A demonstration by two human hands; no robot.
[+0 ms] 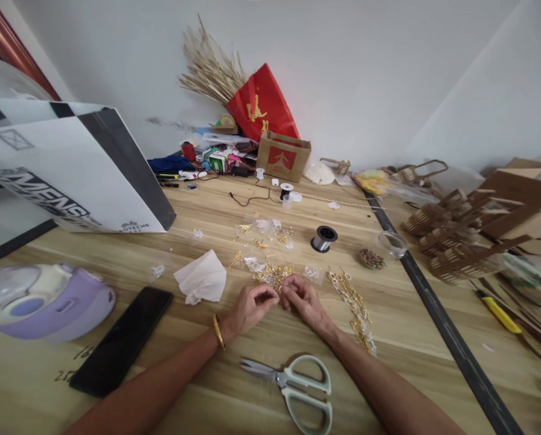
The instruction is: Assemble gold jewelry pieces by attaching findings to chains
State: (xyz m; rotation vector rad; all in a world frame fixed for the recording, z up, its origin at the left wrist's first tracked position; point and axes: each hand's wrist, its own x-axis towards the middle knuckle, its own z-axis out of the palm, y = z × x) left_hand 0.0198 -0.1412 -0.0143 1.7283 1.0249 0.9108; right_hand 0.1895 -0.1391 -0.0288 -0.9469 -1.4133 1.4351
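Observation:
Just in front of a pile of small gold and silver beads [273, 273], my two hands almost meet. My left hand [255, 305] is closed in a pinch, thumb against forefinger; whatever it holds is too small to make out. My right hand [303, 299] has its fingers curled and pressed together, and what lies in them is hidden. Strands of gold and silver chain with rings [354, 305] lie to the right of my right hand. Below my hands rest scissors [288, 380] with pale handles, blades pointing left. A small bag of rings [313, 273] sits beyond my right hand.
A wire spool [323, 238] and a jar of mixed beads [372, 258] stand beyond my right hand. To the left are a crumpled tissue [201, 278], a black phone [123, 338], a purple device [57, 302] and a large white box [66, 169]. Small woven baskets [451, 241] crowd the right.

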